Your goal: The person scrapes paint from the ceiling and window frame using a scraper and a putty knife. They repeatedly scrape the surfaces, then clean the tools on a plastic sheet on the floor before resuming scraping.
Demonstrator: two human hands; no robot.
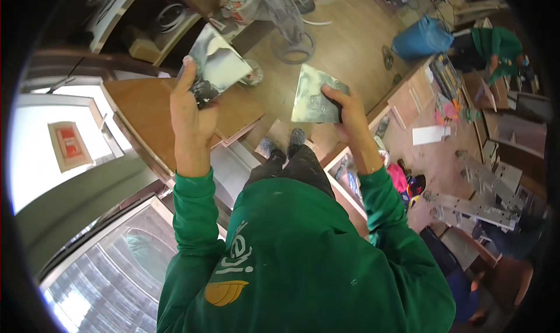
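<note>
My left hand (195, 108) is raised and closed on a square, glossy, mirror-like panel (224, 64), gripping it by its near left edge. The panel is tilted, with pale and dark patches showing on its face. A similar square panel (309, 96) is in my right hand (351, 114), whose thumb presses on its face near the right edge. The two panels are apart from each other, both held up in front of me above the floor. The fingers behind each panel are mostly hidden.
A curved brown wooden top (146, 108) lies left, near a framed window (111, 257). Open shelves (169, 38) stand far left. On the right are a blue bag (423, 38), a metal stepladder (475, 207), a white board (430, 135) and a co-worker in green (499, 47).
</note>
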